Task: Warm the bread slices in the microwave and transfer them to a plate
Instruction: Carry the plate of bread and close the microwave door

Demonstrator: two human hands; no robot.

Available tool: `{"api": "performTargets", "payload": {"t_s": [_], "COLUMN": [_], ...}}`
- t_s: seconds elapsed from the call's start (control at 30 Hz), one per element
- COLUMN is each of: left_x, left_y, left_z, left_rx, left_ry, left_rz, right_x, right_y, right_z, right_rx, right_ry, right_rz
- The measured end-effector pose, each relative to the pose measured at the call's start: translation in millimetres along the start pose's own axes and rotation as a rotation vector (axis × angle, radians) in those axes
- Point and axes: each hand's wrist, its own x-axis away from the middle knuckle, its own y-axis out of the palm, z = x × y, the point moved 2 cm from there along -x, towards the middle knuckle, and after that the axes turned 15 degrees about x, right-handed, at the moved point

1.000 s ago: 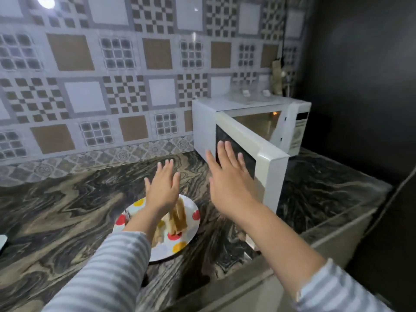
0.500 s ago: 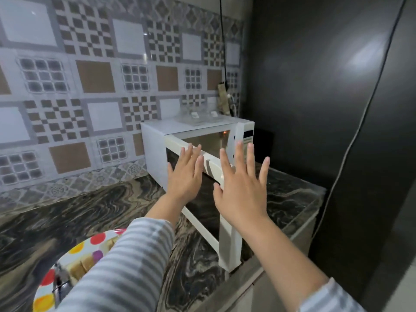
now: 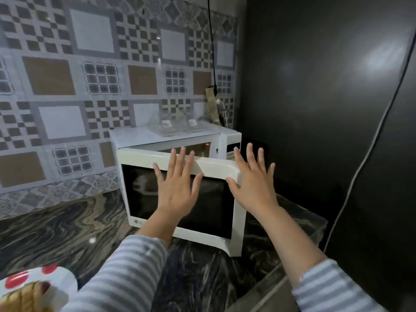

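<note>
on the dark marbled stone counter point(image 3: 67, 233), white box microwave point(image 3: 157, 137), door point(image 3: 182, 199) ajar, left hand point(image 3: 177, 188) flat on its glass, right hand point(image 3: 252, 181) splayed at its corner, both empty, golden bread slices point(image 3: 24, 298) on spotted white plate point(image 3: 60, 280) lower left

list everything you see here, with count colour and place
white microwave oven: 1, white, back of counter
microwave door: 1, white frame, dark window, partly open
dark marbled stone counter: 1, black and tan, below
white plate with red dots: 1, bottom left corner
bread slices: count unclear, golden, on plate
black hanging cable: 1, tiled wall
left hand: open, flat at door
right hand: open, at door's free edge
striped sleeves: 2, grey-white
</note>
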Motion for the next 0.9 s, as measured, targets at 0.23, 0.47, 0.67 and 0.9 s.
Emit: {"api": "performTargets", "payload": {"t_s": [0.23, 0.47, 0.67, 0.9], "left_x": [-50, -94, -118, -131], "left_y": [58, 103, 127, 138], "left_z": [-1, -16, -28, -38], "left_rx": [-0.135, -0.256, -0.313, -0.364], "left_ry": [-0.088, -0.154, -0.207, -0.241], "left_rz": [0.074, 0.158, 0.255, 0.314], "right_x": [-99, -180, -223, -247], "right_y": [56, 105, 137, 163], "right_z": [48, 56, 53, 48], "right_rx": [-0.08, -0.13, -0.201, -0.241], "right_ry": [-0.203, -0.337, -0.421, -0.489], "right_rz": [-0.08, -0.091, -0.024, 0.084]}}
